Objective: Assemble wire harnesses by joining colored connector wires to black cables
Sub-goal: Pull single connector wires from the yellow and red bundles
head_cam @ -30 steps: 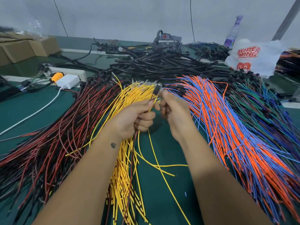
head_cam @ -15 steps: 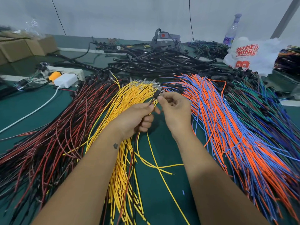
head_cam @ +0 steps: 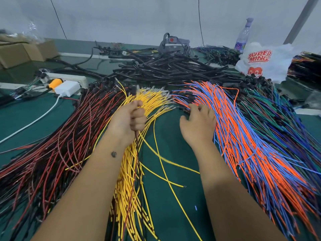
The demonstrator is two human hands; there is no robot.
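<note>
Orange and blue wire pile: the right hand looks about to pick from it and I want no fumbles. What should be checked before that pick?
1. Left hand grips the wires already gathered: ok, fist closed round a thin bunch.
2. Right hand free to pick: ok, fingers spread, holding nothing.
3. Right hand at the orange and blue wires: ok, fingertips at the pile's near-left edge.
4. One wire singled out: not ok, none pinched yet.
5. Connector ends at the fingertips: cannot tell, blurred.
6. Yellow wires out of the way: ok, they lie left of the right hand.
</note>
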